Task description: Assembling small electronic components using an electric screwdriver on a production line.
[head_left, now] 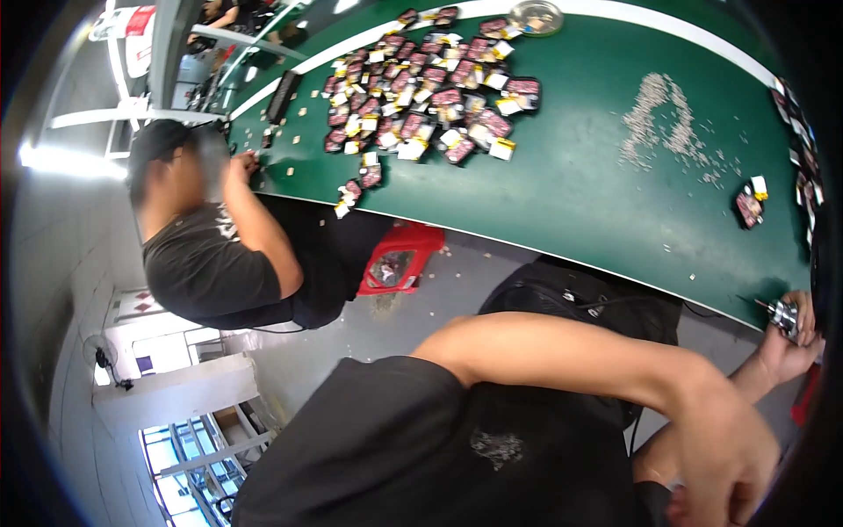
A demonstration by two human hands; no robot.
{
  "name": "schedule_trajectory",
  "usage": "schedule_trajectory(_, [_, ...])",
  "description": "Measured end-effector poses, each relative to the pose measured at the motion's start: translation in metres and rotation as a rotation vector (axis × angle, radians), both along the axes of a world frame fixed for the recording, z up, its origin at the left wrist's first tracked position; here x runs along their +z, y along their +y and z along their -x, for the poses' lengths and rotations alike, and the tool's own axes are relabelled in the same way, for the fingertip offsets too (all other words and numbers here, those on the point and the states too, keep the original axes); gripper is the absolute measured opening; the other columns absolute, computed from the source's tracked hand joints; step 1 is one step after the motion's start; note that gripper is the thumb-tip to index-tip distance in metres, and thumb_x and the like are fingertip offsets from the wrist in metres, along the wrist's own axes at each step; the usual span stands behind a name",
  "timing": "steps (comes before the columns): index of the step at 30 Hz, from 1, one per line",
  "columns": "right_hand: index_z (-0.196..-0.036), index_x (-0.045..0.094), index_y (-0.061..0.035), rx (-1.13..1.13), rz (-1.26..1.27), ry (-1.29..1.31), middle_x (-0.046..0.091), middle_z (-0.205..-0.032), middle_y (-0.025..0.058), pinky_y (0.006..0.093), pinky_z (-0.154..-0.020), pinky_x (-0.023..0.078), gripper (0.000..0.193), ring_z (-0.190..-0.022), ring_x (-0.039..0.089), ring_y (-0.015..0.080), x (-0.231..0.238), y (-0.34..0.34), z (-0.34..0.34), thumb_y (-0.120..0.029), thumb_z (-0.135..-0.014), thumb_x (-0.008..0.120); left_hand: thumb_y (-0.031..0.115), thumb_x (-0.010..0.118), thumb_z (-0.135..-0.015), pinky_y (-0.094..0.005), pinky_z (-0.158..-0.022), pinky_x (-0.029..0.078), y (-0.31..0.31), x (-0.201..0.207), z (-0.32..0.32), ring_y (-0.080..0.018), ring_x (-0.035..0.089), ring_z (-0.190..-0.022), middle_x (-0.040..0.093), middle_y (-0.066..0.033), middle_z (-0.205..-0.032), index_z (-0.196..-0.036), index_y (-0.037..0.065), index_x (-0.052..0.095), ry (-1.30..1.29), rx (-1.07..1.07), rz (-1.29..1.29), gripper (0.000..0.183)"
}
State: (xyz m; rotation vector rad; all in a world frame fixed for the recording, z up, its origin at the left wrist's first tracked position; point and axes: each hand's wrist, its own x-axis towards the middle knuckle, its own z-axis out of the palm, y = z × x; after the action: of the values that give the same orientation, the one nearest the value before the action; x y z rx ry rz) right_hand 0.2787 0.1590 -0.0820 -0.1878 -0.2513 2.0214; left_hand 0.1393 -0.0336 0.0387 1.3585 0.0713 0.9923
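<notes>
At the green table's (580,202) near right edge, my right hand (795,329) is closed around a silver, round metal part (781,321) with a thin shaft pointing left. My left arm crosses in front of my body. My left hand (729,479) hangs low by the bottom right, blurred and partly cut off, so its fingers are unclear. Nearest the metal part on the tabletop is a single small black-and-pink piece (749,209) with a white and yellow tab. Beyond it lies a loose scatter of tiny pale pieces (654,110).
Many similar black-and-pink pieces (421,88) are heaped at the far left, near a round clear dish (536,18). More line the right rim (799,154). A co-worker (228,237) sits at the left. A black bag (571,294) and a red container (399,259) are below the table edge.
</notes>
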Motion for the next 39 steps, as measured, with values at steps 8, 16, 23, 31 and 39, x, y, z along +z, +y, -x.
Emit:
schedule_trajectory(8, [-0.085, 0.05, -0.0035, 0.174, -0.049, 0.115, 0.035, -0.05, -0.0052, 0.0227, -0.052, 0.032, 0.01, -0.043, 0.034, 0.0054, 0.025, -0.049, 0.058, -0.009, -0.085, 0.059, 0.021, 0.049, -0.094, -0.0285, -0.046, 0.031, -0.224, -0.088, 0.039, -0.012, 0.039, -0.05, 0.042, -0.0027, -0.057, -0.073, 0.002, 0.046, -0.09, 0.735, 0.885, 0.029])
schedule_trajectory(16, [-0.084, 0.051, -0.0059, 0.191, -0.024, 0.117, 0.034, -0.052, -0.0047, 0.0236, -0.051, 0.032, 0.01, -0.043, 0.034, 0.0067, 0.023, -0.046, 0.053, -0.013, -0.086, 0.059, 0.019, 0.053, -0.094, -0.0246, -0.067, 0.045, -0.357, -0.243, 0.076, -0.0108, 0.058, -0.072, 0.065, -0.0059, -0.085, -0.098, 0.0, 0.06, 0.325, 1.583, 1.406, 0.021])
schedule_trajectory(23, [-0.083, 0.051, -0.0049, 0.144, -0.006, 0.112, 0.028, -0.052, -0.0042, 0.0232, -0.047, 0.028, 0.011, -0.043, 0.027, 0.0064, 0.027, -0.044, 0.062, -0.012, -0.088, 0.057, 0.014, 0.059, -0.089, -0.0287, -0.087, 0.048, -0.34, -0.254, 0.018, -0.0136, 0.057, -0.101, 0.063, -0.0068, -0.108, -0.118, -0.002, 0.055, -0.161, 1.439, 1.528, 0.033])
schedule_trajectory(31, [-0.086, 0.051, -0.0054, 0.071, -0.048, 0.021, 0.026, -0.052, -0.004, 0.0205, -0.04, 0.028, 0.012, -0.041, 0.025, 0.0046, 0.031, -0.05, 0.065, -0.014, -0.094, 0.051, 0.007, 0.069, -0.08, -0.0276, -0.078, 0.05, -0.339, -0.266, 0.027, -0.0108, 0.059, -0.089, 0.065, -0.0029, -0.099, -0.104, -0.006, 0.061, 0.029, 1.22, 1.262, 0.028])
schedule_trajectory(39, [-0.091, 0.051, -0.0065, 0.012, -0.061, 0.04, 0.026, -0.054, -0.0046, 0.0204, -0.04, 0.029, 0.013, -0.042, 0.026, 0.0039, 0.025, -0.055, 0.054, -0.018, -0.096, 0.048, 0.007, 0.066, -0.082, -0.0263, -0.085, 0.047, -0.367, -0.308, 0.0, -0.0121, 0.059, -0.091, 0.066, -0.0063, -0.102, -0.116, -0.003, 0.059, 0.073, 1.47, 1.059, 0.036])
